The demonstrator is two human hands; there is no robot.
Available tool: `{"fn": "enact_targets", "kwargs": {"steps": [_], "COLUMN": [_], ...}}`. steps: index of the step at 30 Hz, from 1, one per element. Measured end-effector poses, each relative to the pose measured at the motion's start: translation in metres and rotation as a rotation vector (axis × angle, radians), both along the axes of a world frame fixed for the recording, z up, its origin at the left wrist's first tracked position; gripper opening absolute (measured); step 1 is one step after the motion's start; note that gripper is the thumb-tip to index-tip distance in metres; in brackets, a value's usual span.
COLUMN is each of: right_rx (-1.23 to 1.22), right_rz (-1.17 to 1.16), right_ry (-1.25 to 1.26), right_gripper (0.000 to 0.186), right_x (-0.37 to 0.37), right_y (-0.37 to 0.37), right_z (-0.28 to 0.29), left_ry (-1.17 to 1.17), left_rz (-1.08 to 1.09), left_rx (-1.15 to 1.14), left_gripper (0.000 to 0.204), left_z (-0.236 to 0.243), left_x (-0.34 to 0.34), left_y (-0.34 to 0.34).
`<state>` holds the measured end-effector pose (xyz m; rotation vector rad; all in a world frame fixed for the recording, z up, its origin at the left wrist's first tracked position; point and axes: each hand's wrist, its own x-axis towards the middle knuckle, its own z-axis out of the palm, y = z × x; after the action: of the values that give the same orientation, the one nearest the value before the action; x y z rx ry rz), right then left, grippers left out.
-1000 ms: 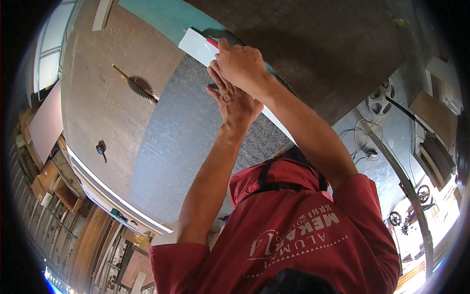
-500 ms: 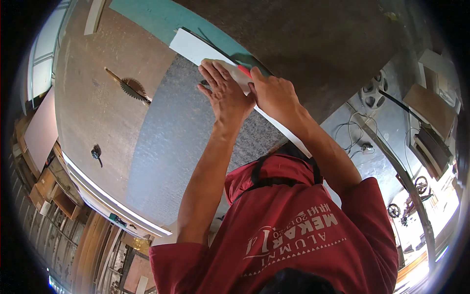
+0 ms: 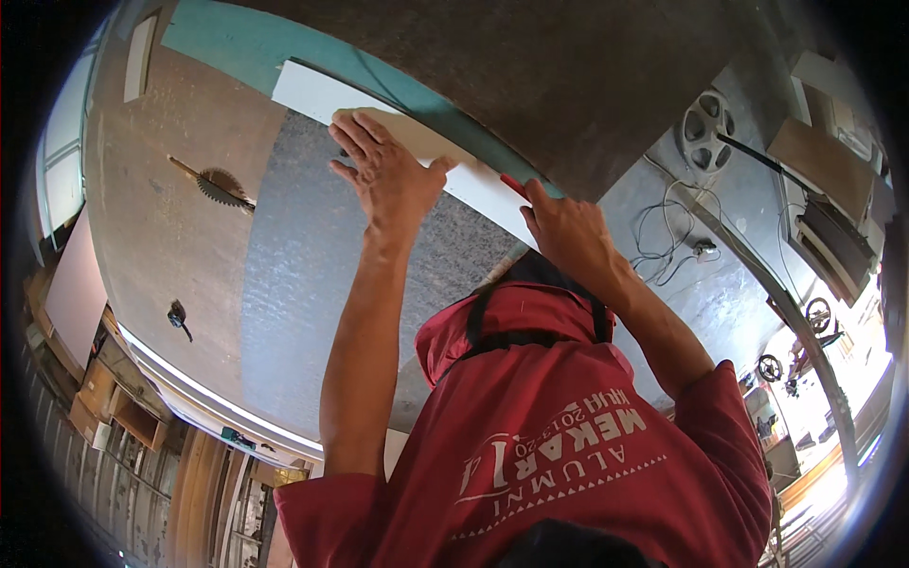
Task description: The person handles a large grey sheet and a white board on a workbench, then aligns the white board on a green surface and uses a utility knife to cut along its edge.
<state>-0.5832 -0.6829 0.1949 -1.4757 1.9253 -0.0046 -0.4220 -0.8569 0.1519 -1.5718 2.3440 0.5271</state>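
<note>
A long white strip of board (image 3: 317,92) lies slantwise on the work table, from far left to near right. My left hand (image 3: 383,180) rests flat on it, fingers stretched forward and thumb out to the side. Farther right and nearer my body, my right hand (image 3: 576,232) is closed around a slim red tool (image 3: 514,186). Only its red end shows beyond the fingers, by the strip's far edge; its working part cannot be made out. The near end of the strip goes under my right hand and arm.
A toothed circular saw blade (image 3: 223,187) stands up through the table to the left, beside a small dark knob or handle (image 3: 178,316). Beyond the white strip runs a green strip (image 3: 256,33). Loose cables (image 3: 663,248) and a spoked wheel (image 3: 705,133) are at the right.
My right hand has slid with the red tool along the strip toward near right, away from my left hand. My left hand stays flat on the strip. The whole view has shifted slightly.
</note>
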Motion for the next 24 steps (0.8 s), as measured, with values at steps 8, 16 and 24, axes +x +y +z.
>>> {"fn": "enact_targets", "kwargs": {"steps": [8, 16, 24], "right_rx": [0.106, 0.225, 0.253], "right_rz": [-0.039, -0.067, -0.101], "right_ry": [0.002, -0.012, -0.016], "right_gripper": [0.025, 0.024, 0.023], "right_x": [-0.012, -0.022, -0.025], "right_y": [0.042, 0.075, 0.094], "right_z": [0.018, 0.026, 0.026], "left_ry": [-0.071, -0.084, -0.06], "left_rz": [-0.021, -0.013, -0.005], "left_rx": [0.021, 0.041, 0.038], "left_gripper": [0.138, 0.14, 0.139], "left_z": [-0.003, -0.004, -0.003], "left_x": [0.001, 0.001, -0.001], "left_y": [-0.001, -0.003, -0.002]}}
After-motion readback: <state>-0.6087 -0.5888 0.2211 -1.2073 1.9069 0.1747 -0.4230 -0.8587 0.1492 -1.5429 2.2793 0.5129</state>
